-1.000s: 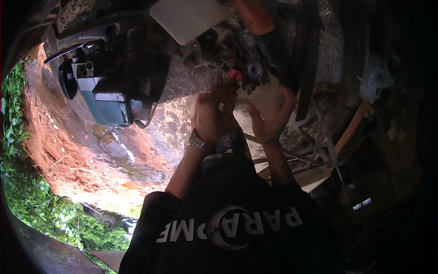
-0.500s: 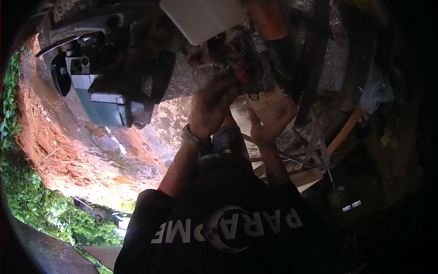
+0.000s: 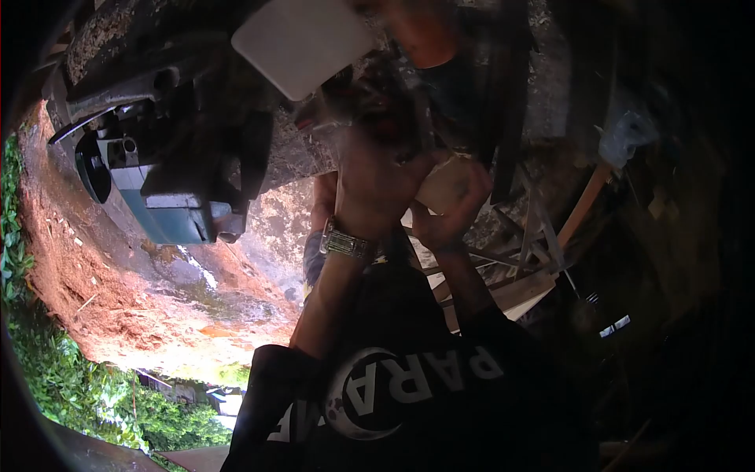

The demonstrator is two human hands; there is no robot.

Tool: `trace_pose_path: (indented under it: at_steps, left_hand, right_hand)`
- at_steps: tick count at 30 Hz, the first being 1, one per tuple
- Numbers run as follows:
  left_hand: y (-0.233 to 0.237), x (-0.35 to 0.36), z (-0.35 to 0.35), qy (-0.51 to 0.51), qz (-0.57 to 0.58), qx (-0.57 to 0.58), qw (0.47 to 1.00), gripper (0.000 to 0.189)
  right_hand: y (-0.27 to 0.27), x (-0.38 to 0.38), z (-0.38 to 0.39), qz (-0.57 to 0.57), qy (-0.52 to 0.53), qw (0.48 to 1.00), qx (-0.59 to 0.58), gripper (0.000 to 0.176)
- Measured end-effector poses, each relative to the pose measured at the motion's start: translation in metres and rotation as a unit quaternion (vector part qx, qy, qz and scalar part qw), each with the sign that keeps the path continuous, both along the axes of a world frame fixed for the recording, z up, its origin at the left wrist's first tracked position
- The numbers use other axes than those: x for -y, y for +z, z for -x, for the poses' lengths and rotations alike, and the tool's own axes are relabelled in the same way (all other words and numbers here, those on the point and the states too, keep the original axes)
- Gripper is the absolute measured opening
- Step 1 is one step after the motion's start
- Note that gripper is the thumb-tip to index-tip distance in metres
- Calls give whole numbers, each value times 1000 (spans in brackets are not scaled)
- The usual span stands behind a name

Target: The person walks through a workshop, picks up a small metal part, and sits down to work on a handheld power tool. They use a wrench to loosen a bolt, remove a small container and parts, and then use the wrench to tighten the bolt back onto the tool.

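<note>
Two bare hands, the left hand and the right hand, lie close together near the centre of the head view. The right hand holds a pale piece, thumb on one side and fingers curved about the other; the piece sits just beside the left hand. The left hand, with a metal-banded wristwatch at its wrist, reaches toward dark clutter with patches of red; shadow and blur obscure its fingertips, so whether they are spread or closed on something cannot be told. Beyond the clutter are a pale flat panel and an orange container, near each other. At left stands a teal-and-grey machine, and past it reddish soil bordered by green foliage. At right, a clear plastic bag lies near an orange-brown bar. Lettering crosses the dark shirt.
</note>
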State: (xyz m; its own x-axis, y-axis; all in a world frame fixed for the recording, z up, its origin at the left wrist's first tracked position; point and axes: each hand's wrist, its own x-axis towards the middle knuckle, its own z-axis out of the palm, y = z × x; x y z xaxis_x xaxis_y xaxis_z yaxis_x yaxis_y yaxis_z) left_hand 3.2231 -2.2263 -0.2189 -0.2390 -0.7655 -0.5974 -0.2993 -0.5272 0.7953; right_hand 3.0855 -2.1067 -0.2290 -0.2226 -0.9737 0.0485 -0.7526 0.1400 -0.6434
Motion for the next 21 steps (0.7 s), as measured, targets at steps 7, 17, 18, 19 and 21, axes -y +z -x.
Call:
trace_pose_path:
  at_steps: [7, 17, 18, 19, 21]
  left_hand:
    - [-10, -2, -27, -93, 111, 19, 989, 52]
    - [8, 2, -19, 180, 61, 62, 980, 47]
    - [8, 1, -19, 176, 76, 72, 979, 49]
    - [9, 0, -20, 172, 90, 82, 978, 51]
    - [14, -4, -19, 171, 113, 107, 973, 52]
  right_hand:
    - [12, 8, -3, -11, -12, 1000, 27, 101]
    - [13, 26, -13, -20, -14, 999, 45, 98]
    - [14, 26, -13, -22, -13, 999, 44, 98]
    - [15, 26, -13, -24, -13, 999, 43, 98]
    - [18, 26, -14, -24, -8, 999, 36, 98]
